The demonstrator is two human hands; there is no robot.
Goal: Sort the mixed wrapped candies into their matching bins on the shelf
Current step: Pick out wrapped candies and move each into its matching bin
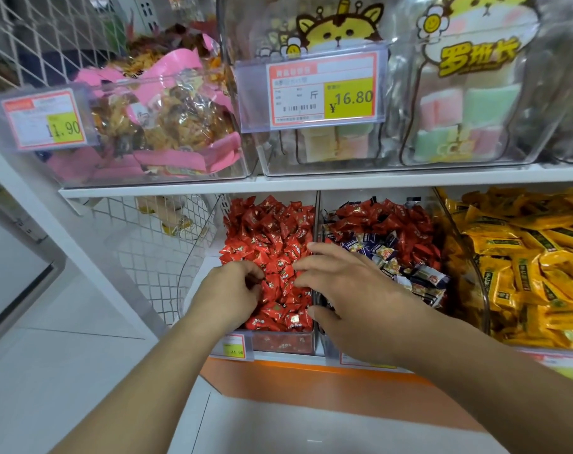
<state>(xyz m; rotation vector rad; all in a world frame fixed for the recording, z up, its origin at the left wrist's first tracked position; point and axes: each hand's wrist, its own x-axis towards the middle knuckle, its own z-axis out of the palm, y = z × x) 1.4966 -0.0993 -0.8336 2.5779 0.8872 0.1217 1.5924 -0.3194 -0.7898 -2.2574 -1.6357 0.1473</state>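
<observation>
Lower shelf, three clear bins in a row. Left bin (280,342) packed with red wrapped candies (272,231), nothing but red as far as visible, so pretty much sorted already. Middle bin (331,350) still a mess: more red candies (383,221) heaped at the back and right, dark blue-and-white wrapped candies (419,283) piled at the front and middle. Right bin full of yellow wrapped candies (520,263), looks uniform too. Left hand (231,290) down in the red pile near the front of the left bin, fingers curled in, seemingly pinching a red piece or two, though hard to tell exactly what's between the fingertips. Right hand (350,290) spread flat and relaxed, fingers straight, reaching across the divider (316,231) between left and middle bins, fingertips over the red pile, palm over the front of the mixed bin, gripping nothing visible. Going by this, maybe halfway at best: plenty of reds left to pull out of the middle bin and move left. Upper shelf just bagged snacks (167,119), marshmallow-looking bags (468,119) and price tags (321,90), not part of the job.
</observation>
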